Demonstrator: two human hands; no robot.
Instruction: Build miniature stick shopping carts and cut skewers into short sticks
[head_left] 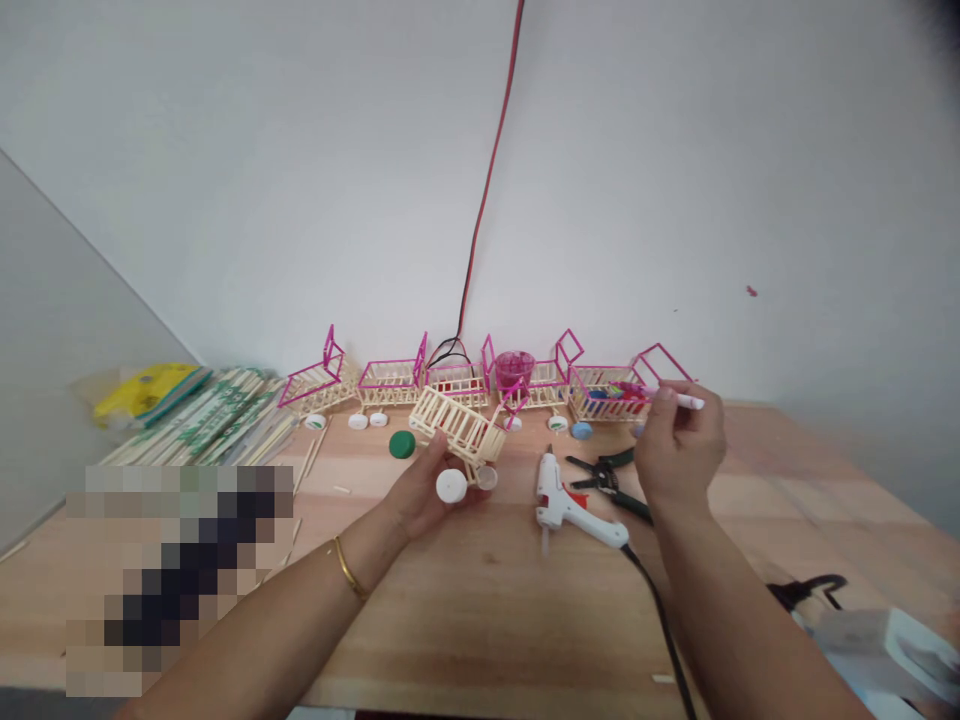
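My left hand holds a small stick-built cart with pale slats, a pink handle and white bottle-cap wheels, tilted just above the wooden table. My right hand is raised to the right of it and grips a thin white marker with a pink end, pointing sideways. A white glue gun lies on the table between my two hands, its black cord running toward me.
A row of finished pink-framed stick carts lines the wall, with a pink cup among them. Black-green pliers lie by my right hand. A green cap, stick bundles and a yellow packet sit left.
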